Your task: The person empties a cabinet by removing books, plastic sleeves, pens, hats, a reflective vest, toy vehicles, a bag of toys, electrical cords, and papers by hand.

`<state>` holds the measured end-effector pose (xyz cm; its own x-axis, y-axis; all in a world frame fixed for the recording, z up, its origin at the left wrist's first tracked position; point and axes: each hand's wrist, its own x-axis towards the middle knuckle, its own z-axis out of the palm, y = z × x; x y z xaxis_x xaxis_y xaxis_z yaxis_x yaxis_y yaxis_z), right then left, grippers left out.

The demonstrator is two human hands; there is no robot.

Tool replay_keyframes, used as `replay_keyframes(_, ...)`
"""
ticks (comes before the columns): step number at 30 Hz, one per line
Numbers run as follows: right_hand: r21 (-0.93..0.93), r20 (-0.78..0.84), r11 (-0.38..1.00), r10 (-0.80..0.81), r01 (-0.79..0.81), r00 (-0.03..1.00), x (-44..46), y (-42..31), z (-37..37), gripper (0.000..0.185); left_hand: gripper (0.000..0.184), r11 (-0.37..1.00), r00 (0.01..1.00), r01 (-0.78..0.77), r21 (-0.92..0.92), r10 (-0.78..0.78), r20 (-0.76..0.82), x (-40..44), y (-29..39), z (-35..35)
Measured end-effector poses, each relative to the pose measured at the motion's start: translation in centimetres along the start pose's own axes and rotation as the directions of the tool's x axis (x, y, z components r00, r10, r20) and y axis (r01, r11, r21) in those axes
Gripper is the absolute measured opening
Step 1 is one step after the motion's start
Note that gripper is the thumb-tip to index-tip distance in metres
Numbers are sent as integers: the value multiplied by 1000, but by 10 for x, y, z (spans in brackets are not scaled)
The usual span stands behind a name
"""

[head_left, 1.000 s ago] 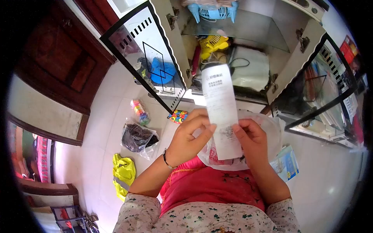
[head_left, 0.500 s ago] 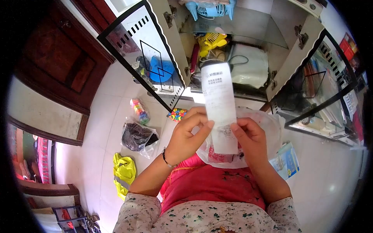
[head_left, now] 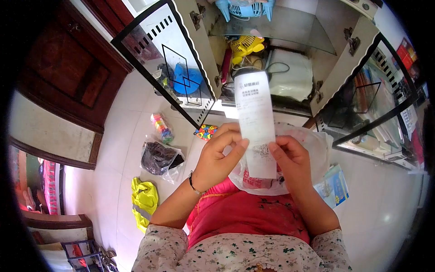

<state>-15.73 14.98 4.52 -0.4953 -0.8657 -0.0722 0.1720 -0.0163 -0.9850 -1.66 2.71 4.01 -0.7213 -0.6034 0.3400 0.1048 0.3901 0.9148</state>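
Note:
A long white printed receipt is held upright between my two hands, its header at the top and a square code low down. My left hand pinches its left edge between thumb and fingers. On the opposite edge, my right hand grips it the same way. Behind and below the receipt, a translucent white plastic bag lies over my lap, with something red showing through it. Red cloth covers my lap.
Ahead stands a cabinet with its left glass door and right glass door swung open. Inside are a yellow fan and a white package. On the floor lie a bagged dark item, a yellow vest and a blue booklet.
The receipt has shifted very slightly and its print looks sharper. Both hands keep the same hold.

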Motion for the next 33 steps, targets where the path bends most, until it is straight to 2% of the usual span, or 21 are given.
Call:
replay_keyframes(4,-37,-57,999,-16,14,998,2,2,-8,11,13,994,998,-58,88,56,29,0,-7,-6)
replay_keyframes(6,-132,-38,973,-197,190,980,4,5,-25,10,33,927,999,-48,372,36,38,-1,-5,-9)
replay_keyframes(7,-134,-40,972,-199,192,979,3,5,-36,10,33,927,998,-51,371,38,40,-3,-11,-10)
replay_keyframes(8,-370,80,863,-338,343,938,3,5,-48,10,45,921,999,-21,388,1,50,-7,-22,-11)
replay_keyframes(9,-560,227,676,-430,479,874,2,5,-58,10,57,914,997,9,405,-37,61,-11,-28,-11)
replay_keyframes(10,-563,223,676,-429,475,875,0,4,-63,10,67,873,989,58,484,-117,93,-15,-29,-13)
replay_keyframes(12,-801,463,248,-322,545,826,-4,1,-70,14,67,885,975,133,446,-198,102,-24,-42,-14)
replay_keyframes(14,-840,471,171,-241,515,848,-4,14,-78,15,62,884,949,249,396,-304,84,-31,-51,-10)
replay_keyframes(16,-872,466,87,-161,483,870,-3,24,-81,16,56,899,949,251,359,-302,92,-36,-57,-10)
replay_keyframes(18,-897,438,-103,-87,430,895,-2,28,-79,20,50,913,949,253,321,-298,99,-39,-65,-13)
replay_keyframes(19,-900,432,-109,-86,422,898,-3,25,-77,20,45,918,945,290,271,-320,69,-40,-69,-16)
replay_keyframes(21,-949,286,67,-234,309,929,-4,18,-72,24,40,921,939,324,217,-340,41,-39,-68,-23)
replay_keyframes(22,-950,284,63,-232,306,930,-4,21,-76,24,39,922,936,348,169,-351,-12,-37,-60,-28)
replay_keyframes(23,-922,187,265,-334,283,924,-1,26,-81,33,38,921,929,370,120,-364,-66,-37,-56,-33)
replay_keyframes(25,-849,74,452,-411,274,908,2,20,-82,42,35,924,920,381,14,-378,-100,-42,-62,-46)
replay_keyframes(27,-961,250,-56,-591,270,767,3,4,-80,55,31,899,871,431,-78,-437,-223,-50,-68,-64)
replay_keyframes(28,-974,167,28,-587,226,792,7,8,-77,65,30,908,875,391,-154,-418,-245,-55,-69,-70)
replay_keyframes(29,-972,176,23,-585,234,792,10,13,-75,65,30,907,872,390,-159,-420,-252,-59,-68,-73)
replay_keyframes(30,-863,-6,467,-393,194,920,14,17,-71,66,29,914,863,378,-144,-405,-302,-64,-66,-77)
replay_keyframes(31,-590,-81,806,-112,43,990,17,19,-64,66,27,921,849,370,-124,-389,-358,-72,-63,-83)
replay_keyframes(33,-488,-41,873,-7,-14,999,23,23,-51,64,26,894,788,430,-129,-441,-430,-91,-72,-90)
